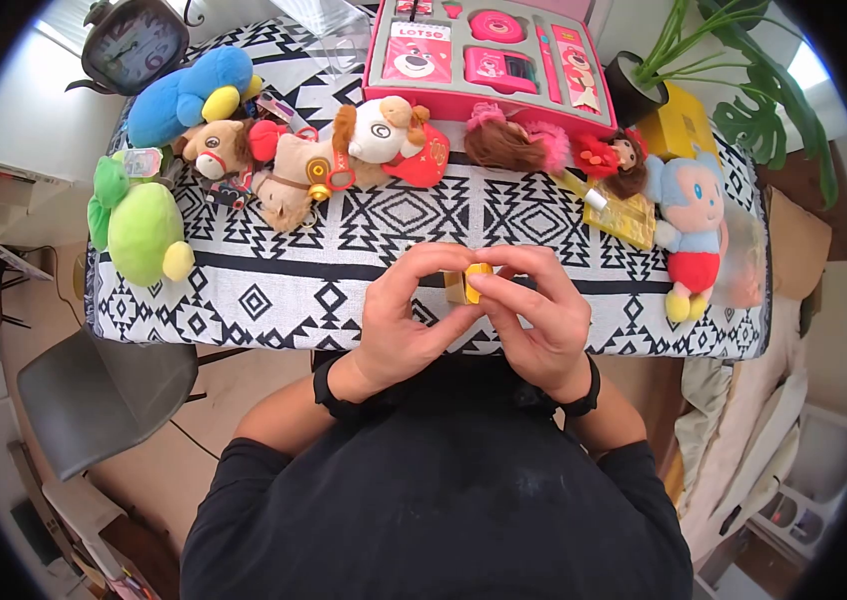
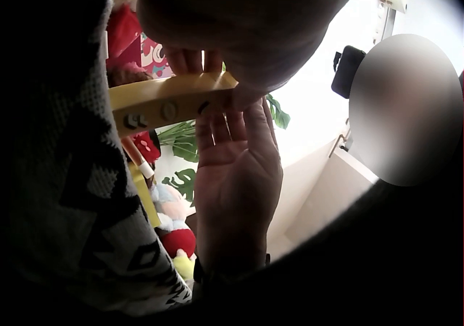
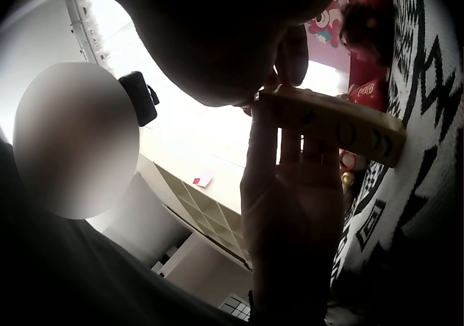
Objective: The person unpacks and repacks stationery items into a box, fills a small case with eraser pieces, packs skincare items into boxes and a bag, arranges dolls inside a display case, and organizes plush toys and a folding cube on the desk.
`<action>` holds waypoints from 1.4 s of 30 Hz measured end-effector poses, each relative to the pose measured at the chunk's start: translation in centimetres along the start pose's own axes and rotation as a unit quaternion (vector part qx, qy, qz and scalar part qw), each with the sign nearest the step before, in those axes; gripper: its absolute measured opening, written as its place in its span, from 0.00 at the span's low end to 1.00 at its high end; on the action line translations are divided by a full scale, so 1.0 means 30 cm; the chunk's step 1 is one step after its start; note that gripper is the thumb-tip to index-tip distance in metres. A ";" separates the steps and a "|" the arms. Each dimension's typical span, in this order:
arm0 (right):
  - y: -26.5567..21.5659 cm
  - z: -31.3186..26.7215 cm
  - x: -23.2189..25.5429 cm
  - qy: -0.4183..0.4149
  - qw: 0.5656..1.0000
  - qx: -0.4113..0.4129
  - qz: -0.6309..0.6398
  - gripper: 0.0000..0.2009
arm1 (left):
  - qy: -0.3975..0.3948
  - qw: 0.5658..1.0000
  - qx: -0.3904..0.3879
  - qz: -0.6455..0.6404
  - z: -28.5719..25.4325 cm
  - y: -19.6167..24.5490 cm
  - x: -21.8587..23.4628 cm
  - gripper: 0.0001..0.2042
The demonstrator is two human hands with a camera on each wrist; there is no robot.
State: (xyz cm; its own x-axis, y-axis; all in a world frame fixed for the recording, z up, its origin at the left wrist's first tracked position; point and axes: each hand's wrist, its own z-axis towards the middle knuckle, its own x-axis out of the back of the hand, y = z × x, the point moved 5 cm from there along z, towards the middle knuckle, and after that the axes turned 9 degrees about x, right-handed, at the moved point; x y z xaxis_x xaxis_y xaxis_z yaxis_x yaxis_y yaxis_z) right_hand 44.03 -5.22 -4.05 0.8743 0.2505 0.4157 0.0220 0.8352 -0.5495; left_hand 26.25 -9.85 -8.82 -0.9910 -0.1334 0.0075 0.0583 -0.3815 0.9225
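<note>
A narrow yellow box (image 1: 478, 285) is between my two hands, close over the front of the patterned tablecloth. My left hand (image 1: 406, 312) pinches it from one side with thumb and fingers. From the other side my right hand (image 1: 546, 318) grips it, fingertips at its upper end. Dark printed marks run along one face of the box (image 2: 168, 108) in the left wrist view. In the right wrist view the box (image 3: 344, 128) extends from the fingertips toward the cloth. The hands partly hide its end.
Plush toys line the table's back, including a blue one (image 1: 179, 98) and a horse (image 1: 294, 172). A green plush (image 1: 149, 232) lies left; a grey-blue doll (image 1: 694, 215) lies right. Behind are a pink gift set (image 1: 504, 105), a clock (image 1: 134, 45) and a potted plant (image 1: 639, 82).
</note>
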 end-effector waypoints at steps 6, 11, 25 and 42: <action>-0.014 0.017 0.000 -0.001 1.000 -0.020 0.007 0.19 | -0.036 0.998 0.045 -0.017 -0.028 -0.022 -0.002 0.31; -0.021 0.027 0.001 -0.007 1.000 -0.011 -0.021 0.19 | -0.026 0.997 0.067 -0.008 -0.033 -0.024 -0.003 0.31; -0.045 0.038 -0.003 0.003 0.998 0.002 -0.067 0.19 | -0.021 0.998 0.064 -0.009 -0.033 -0.029 -0.010 0.30; -0.073 0.030 0.003 0.026 0.995 -0.007 -0.093 0.20 | 0.057 0.997 -0.021 0.056 -0.030 0.007 -0.049 0.31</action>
State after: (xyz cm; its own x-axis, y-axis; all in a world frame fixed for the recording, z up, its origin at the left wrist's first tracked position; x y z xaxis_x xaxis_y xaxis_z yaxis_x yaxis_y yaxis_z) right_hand 43.63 -6.59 -2.17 0.8780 0.0664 0.4741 0.1921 0.8583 -0.4759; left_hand 27.82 -10.56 -8.98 -0.9582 -0.2792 0.0632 0.1747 -0.3952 0.9018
